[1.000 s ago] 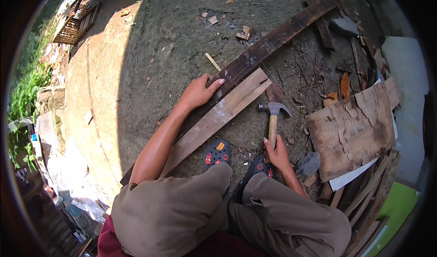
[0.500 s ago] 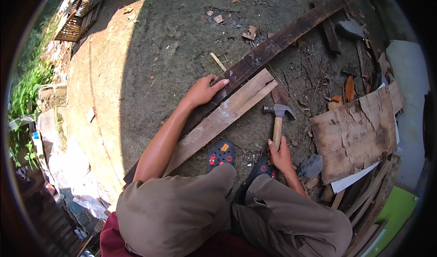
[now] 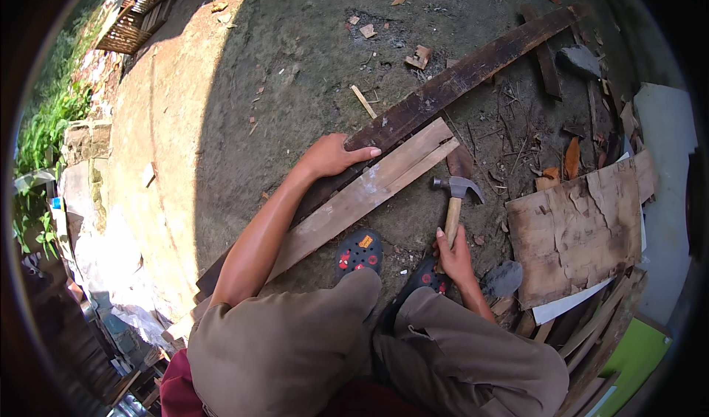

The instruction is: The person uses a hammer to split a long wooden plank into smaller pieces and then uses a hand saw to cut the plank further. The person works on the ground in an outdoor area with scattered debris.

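My left hand (image 3: 334, 157) is closed over a long dark wooden plank (image 3: 458, 85), its thumb stretched along the near side; the fingertips are hidden behind the far edge. The plank lies slantwise from lower left to upper right. A paler, weathered board (image 3: 369, 186), split at its far end, lies alongside it, close to my left thumb. Lower right, my right hand (image 3: 456, 258) grips the wooden handle of a claw hammer (image 3: 453, 214). The hammer's metal head points away from me, just past the paler board's end. My right hand is beside my clog.
My dark clogs (image 3: 360, 253) rest on the ground between the boards and my knees. To the right are a peeling plywood sheet (image 3: 576, 229), a stone (image 3: 504, 278) and stacked wood strips (image 3: 609, 328). A dark wood piece (image 3: 543, 55) crosses under the plank's far end.
The view has shifted slightly, so the ground and boards appear a little lower and further right. My left thumb sits closer to the paler board. My right hand still holds the hammer.
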Demonstrator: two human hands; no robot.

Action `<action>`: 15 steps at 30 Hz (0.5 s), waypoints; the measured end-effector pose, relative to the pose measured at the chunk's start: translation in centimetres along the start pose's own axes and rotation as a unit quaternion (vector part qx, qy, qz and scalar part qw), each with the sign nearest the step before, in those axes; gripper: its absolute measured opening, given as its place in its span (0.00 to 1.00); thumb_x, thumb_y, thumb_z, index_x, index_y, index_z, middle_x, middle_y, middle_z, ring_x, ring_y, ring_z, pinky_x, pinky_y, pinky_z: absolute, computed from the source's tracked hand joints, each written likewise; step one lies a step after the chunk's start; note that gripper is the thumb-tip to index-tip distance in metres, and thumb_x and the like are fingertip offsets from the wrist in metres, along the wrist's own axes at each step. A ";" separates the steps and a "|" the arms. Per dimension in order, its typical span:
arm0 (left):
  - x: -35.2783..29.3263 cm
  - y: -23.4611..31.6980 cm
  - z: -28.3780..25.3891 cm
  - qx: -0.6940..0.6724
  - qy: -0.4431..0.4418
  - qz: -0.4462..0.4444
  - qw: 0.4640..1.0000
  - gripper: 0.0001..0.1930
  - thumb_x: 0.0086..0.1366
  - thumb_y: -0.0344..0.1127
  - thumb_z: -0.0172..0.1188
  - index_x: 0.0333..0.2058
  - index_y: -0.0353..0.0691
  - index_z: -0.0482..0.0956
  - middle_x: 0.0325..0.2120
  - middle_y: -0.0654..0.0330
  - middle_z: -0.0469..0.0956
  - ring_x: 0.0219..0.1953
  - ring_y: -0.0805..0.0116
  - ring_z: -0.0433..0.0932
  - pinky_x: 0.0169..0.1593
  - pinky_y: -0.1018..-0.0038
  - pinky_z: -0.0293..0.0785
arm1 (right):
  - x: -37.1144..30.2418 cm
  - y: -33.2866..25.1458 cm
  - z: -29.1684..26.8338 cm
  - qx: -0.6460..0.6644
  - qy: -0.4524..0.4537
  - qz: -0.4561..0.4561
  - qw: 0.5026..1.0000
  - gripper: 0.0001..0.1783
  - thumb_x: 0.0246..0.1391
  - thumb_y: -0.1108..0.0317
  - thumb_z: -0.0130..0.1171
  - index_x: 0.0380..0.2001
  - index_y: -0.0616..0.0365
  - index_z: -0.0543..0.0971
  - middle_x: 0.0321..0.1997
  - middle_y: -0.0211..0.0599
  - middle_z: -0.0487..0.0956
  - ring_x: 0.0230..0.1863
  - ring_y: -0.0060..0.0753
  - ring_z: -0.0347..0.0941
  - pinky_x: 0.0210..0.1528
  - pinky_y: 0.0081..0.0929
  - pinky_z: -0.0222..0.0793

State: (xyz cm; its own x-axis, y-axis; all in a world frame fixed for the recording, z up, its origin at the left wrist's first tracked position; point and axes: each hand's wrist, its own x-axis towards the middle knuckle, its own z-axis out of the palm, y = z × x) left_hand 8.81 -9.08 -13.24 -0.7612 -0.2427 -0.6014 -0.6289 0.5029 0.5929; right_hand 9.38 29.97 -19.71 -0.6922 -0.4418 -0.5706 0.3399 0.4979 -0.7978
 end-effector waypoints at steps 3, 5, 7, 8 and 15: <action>-0.8 0.3 0.3 0.037 0.037 0.000 0.999 0.47 0.51 0.78 0.64 0.35 0.27 0.84 0.31 0.37 0.83 0.36 0.43 0.85 0.44 0.56 0.79 | -0.1 -0.5 -0.3 0.095 0.000 0.042 0.995 0.12 0.72 0.59 0.51 0.45 0.57 0.67 0.30 0.33 0.75 0.25 0.24 0.74 0.26 0.26 0.71; -1.8 1.7 0.2 0.109 0.069 -0.008 0.992 0.48 0.50 0.78 0.65 0.35 0.25 0.83 0.31 0.36 0.83 0.36 0.42 0.85 0.44 0.55 0.79 | -0.1 -1.0 -0.6 0.174 0.004 0.066 0.982 0.12 0.71 0.61 0.52 0.44 0.58 0.67 0.31 0.33 0.75 0.23 0.24 0.74 0.23 0.25 0.70; -3.4 3.2 0.8 0.128 0.101 0.011 0.987 0.43 0.50 0.73 0.69 0.33 0.26 0.80 0.29 0.39 0.83 0.35 0.41 0.84 0.42 0.53 0.79 | -0.7 -1.9 -0.9 0.243 0.010 0.077 0.967 0.12 0.70 0.62 0.54 0.44 0.58 0.66 0.31 0.33 0.75 0.21 0.23 0.74 0.18 0.24 0.69; -4.3 4.0 0.9 0.143 0.100 0.010 0.985 0.41 0.50 0.71 0.70 0.33 0.27 0.79 0.28 0.40 0.83 0.34 0.41 0.84 0.41 0.53 0.79 | -1.1 -3.2 -0.9 0.250 0.022 0.089 0.964 0.12 0.69 0.63 0.55 0.44 0.58 0.66 0.31 0.33 0.74 0.19 0.22 0.71 0.13 0.23 0.66; -7.2 5.7 3.4 0.143 0.138 0.041 0.979 0.31 0.55 0.56 0.72 0.35 0.31 0.70 0.30 0.39 0.80 0.36 0.36 0.81 0.40 0.51 0.76 | -2.4 -4.3 -2.3 0.144 0.047 0.078 0.985 0.13 0.70 0.61 0.54 0.44 0.58 0.67 0.29 0.30 0.72 0.15 0.18 0.66 0.12 0.20 0.62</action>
State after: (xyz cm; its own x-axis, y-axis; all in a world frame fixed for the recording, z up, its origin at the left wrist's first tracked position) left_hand 11.29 -1.64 -7.36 -0.8457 -0.3873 -0.3672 -0.5242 0.7318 0.4356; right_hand 8.12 30.61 -14.46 -0.6677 -0.2992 -0.6816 0.6046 0.3161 -0.7311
